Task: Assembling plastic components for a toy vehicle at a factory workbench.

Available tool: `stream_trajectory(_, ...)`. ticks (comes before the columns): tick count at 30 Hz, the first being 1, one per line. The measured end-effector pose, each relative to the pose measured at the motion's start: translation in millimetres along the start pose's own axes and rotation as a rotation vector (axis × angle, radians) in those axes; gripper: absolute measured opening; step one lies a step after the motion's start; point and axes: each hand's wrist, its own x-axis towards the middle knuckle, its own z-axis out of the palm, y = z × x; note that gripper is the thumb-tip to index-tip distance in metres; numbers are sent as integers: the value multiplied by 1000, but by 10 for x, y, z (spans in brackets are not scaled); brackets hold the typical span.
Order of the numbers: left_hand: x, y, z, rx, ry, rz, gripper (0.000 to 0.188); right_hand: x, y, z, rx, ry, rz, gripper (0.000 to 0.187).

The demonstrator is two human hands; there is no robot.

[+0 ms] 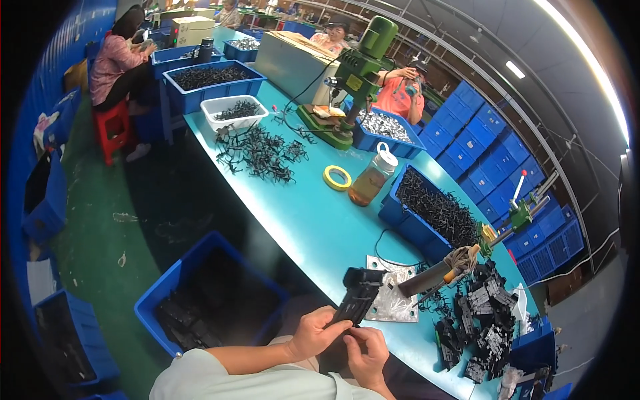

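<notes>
Beside the near edge of the glossy teal surface (287,217), I observe the left hand (316,335) clasping an elongated black plastic part (357,300), the right hand (367,353) pinching its lower end, presumably to steady it and leave the top free

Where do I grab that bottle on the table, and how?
Probably by the white loop on the bottle's lid, from above: the loop stands up free, while the tape and a blue bin sit close on either side.
</notes>
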Motion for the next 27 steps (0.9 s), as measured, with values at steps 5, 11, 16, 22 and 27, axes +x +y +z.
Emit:
stream_trajectory(5, 82, -20, 190, 57, -55, 258, 10, -95, -15, -56, -56, 26, 43, 24)
stream_trajectory(11, -32, 47, 450, 212, -60, 434, 21, -196, 142, -287, -37, -31, -32, 30)
stream_trajectory(16, -163, 127, 508, 161, -165, 453, 31, -325, 214, -401, 228, -55, 59, 40)
stream_trajectory(22, -283, 231, 760, 254, -339, 461, 48, -553, 413, -575, 662, 2, 181, 49)
stream_trajectory(27, -317, 224, 948, 300, -458, 387, 42, -663, 484, -785, 838, 36, 404, 43)
